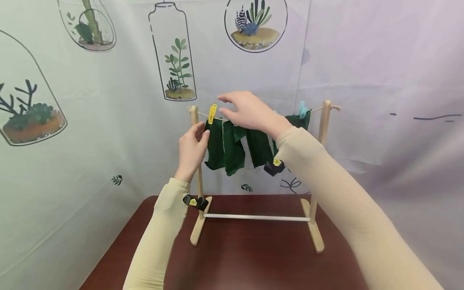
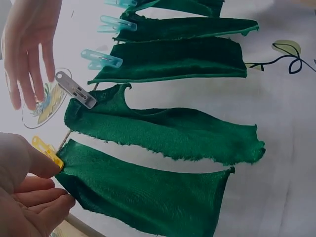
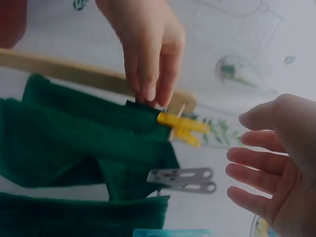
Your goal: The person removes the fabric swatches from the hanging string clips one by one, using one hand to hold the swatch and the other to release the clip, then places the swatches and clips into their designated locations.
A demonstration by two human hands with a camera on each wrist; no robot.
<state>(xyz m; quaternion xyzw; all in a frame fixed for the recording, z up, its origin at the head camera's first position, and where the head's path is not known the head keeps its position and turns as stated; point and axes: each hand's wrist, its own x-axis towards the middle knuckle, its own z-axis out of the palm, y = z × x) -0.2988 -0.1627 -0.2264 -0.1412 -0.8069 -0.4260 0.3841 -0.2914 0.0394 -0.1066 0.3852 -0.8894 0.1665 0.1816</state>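
Several green cloth pieces hang from a cord between two wooden posts. At the left end, my left hand (image 1: 191, 150) pinches the upper edge of the outermost green cloth (image 2: 148, 190) between thumb and fingers. A yellow clothespin (image 1: 212, 114) clips that cloth to the cord, just beside the thumb. My right hand (image 1: 250, 112) hovers above the cord with fingers extended, holding nothing. Nearest to it is a grey clothespin (image 3: 181, 178) on the second green cloth (image 2: 163, 131); the fingers are apart from it. Light blue clothespins (image 2: 102, 59) hold the pieces farther right.
The wooden rack (image 1: 324, 129) stands on a dark red table (image 1: 246, 257), its feet joined by a white bar (image 1: 257, 217). Behind it hangs a pale curtain (image 1: 380, 52) printed with plants in glass jars. Each wrist carries a small black camera (image 1: 195, 202).
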